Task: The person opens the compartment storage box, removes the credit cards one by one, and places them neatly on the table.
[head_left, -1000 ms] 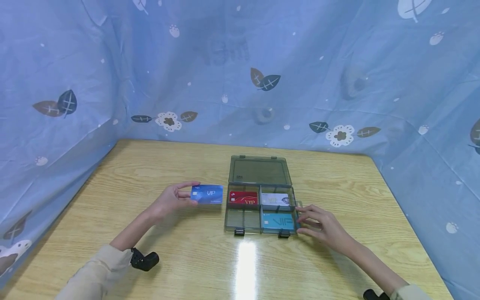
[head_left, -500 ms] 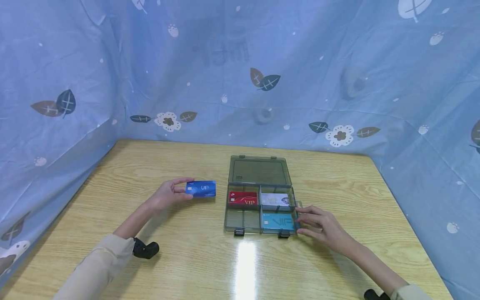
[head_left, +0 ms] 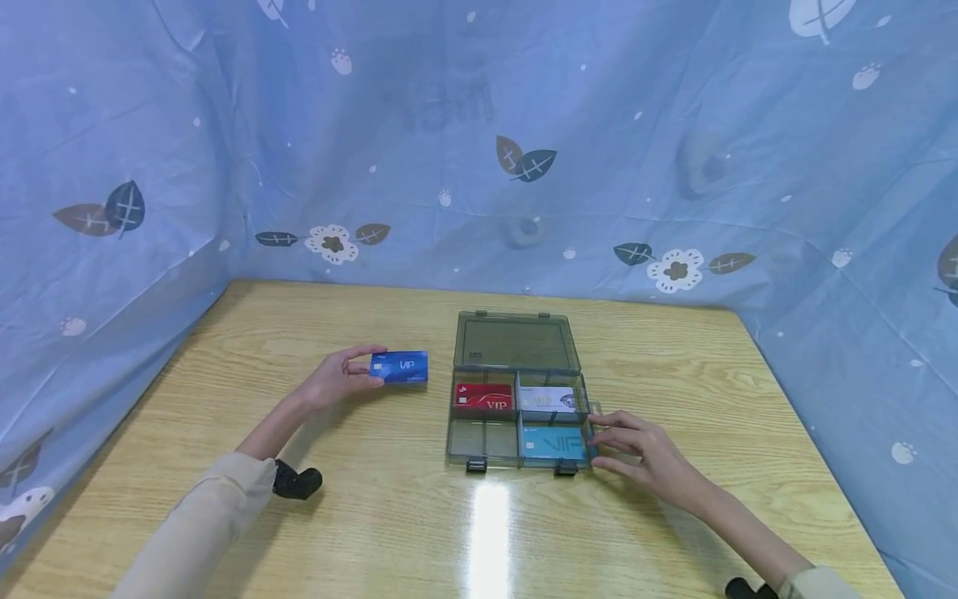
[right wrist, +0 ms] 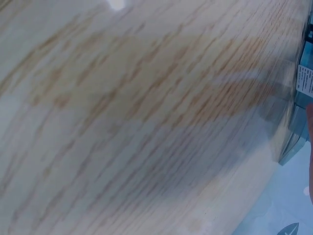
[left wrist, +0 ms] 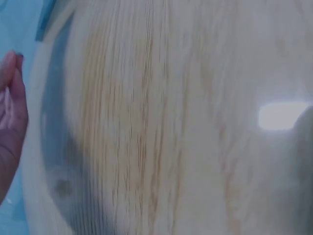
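Note:
In the head view, my left hand [head_left: 338, 381] pinches a blue VIP card [head_left: 404, 367] by its left end, left of a smoky clear plastic compartment box [head_left: 485, 460]. The card's printed face shows. The box lies with its lid open toward the back. Inside, a red VIP card [head_left: 479, 397] lies in the back left compartment, a white VIP card [head_left: 547, 398] in the back right and a teal VIP card [head_left: 552, 443] in the front right. The front left compartment holds no card. My right hand [head_left: 649, 459] holds the box's right side between thumb and fingers.
The box stands on a wood-grain table [head_left: 359, 516] with a bright light reflection in front. A blue patterned cloth [head_left: 449, 150] hangs behind and at both sides. The box's opened lid [head_left: 516, 343] lies toward the back. Black wrist cameras [head_left: 298, 481] sit at both cuffs.
My left hand has carried the blue card leftward and back, away from the box. The right hand stays at the box's right side, and the box has kept its place.

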`<state>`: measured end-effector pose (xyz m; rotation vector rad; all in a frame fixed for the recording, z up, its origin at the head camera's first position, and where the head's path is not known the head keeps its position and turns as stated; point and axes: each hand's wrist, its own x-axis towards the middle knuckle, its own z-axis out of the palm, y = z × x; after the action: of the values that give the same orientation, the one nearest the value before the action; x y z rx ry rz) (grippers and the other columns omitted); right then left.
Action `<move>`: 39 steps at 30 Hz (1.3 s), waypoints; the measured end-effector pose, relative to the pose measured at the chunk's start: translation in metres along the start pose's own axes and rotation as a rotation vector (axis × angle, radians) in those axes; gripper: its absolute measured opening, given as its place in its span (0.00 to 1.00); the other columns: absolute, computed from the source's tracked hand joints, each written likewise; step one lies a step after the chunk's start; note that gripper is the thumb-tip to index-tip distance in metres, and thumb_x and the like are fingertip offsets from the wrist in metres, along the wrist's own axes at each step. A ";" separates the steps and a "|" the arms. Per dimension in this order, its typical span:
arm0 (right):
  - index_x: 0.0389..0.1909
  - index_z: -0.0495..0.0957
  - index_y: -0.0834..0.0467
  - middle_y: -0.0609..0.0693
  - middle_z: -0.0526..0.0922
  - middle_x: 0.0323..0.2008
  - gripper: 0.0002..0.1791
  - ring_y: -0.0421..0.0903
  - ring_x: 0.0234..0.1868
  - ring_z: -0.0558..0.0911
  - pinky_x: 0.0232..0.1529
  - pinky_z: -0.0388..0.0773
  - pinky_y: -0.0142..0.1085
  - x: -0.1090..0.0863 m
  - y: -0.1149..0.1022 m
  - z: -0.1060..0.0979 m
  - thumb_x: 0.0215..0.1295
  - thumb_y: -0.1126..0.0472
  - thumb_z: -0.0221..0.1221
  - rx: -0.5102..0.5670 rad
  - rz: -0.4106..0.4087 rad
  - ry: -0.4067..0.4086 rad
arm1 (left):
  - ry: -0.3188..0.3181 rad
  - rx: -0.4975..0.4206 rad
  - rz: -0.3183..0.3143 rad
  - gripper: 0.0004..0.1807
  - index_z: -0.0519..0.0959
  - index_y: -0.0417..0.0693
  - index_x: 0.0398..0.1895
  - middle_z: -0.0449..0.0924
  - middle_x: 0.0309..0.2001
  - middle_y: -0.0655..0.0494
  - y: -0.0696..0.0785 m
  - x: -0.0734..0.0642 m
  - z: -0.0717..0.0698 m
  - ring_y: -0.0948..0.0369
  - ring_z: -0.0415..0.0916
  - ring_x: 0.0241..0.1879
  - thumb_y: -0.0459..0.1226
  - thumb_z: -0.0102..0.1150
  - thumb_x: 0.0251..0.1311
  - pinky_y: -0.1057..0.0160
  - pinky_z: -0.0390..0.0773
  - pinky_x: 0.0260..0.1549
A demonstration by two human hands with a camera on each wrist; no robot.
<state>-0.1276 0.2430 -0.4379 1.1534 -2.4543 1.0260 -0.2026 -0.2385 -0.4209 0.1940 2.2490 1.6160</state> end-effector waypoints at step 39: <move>0.37 0.84 0.57 0.58 0.81 0.48 0.11 0.49 0.41 0.83 0.35 0.83 0.36 -0.005 0.004 0.004 0.50 0.68 0.70 0.062 0.061 -0.009 | 0.015 0.239 0.102 0.30 0.65 0.33 0.66 0.72 0.56 0.33 -0.016 0.049 -0.017 0.50 0.74 0.47 0.32 0.61 0.62 0.67 0.76 0.41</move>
<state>-0.1271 0.2450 -0.4446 1.1109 -2.4955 1.1236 -0.2531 -0.2434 -0.4411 0.3647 2.4774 1.3962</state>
